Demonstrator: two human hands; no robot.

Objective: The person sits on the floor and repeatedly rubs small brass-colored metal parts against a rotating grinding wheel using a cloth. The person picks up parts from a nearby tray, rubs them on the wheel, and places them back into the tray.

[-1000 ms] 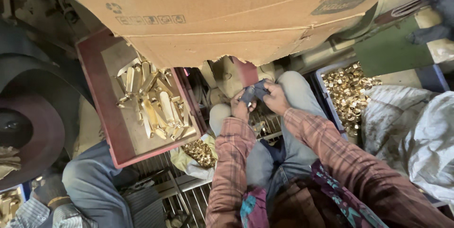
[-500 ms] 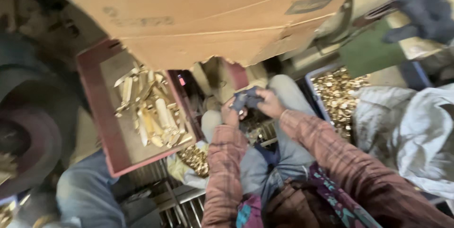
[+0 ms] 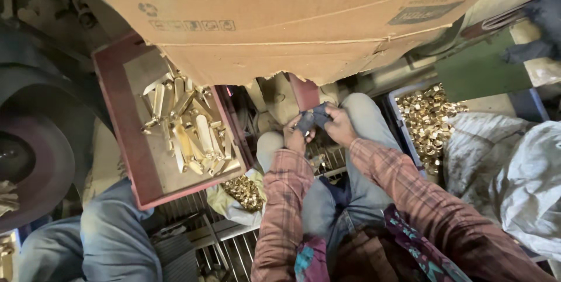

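Observation:
My left hand point(image 3: 295, 136) and my right hand point(image 3: 339, 125) meet above my knees, both gripping a small dark blue-grey cloth point(image 3: 311, 118). Whether anything is wrapped inside the cloth is hidden. Plaid sleeves cover both forearms. To the left, a red metal tray point(image 3: 125, 142) holds several long brass pieces point(image 3: 190, 127). A small bag of brass fittings point(image 3: 244, 191) lies just below the tray, near my left elbow.
A big cardboard sheet point(image 3: 280, 19) hangs over the top of the view. A blue-grey crate of brass nuts point(image 3: 429, 121) stands at the right beside white sacks point(image 3: 514, 177). Another person's jeans-clad leg point(image 3: 111, 238) is at the lower left, near a dark wheel point(image 3: 32, 159).
The view has shifted slightly; my hands stay together on the cloth and keep working it between the fingers. The tray and crate have not moved.

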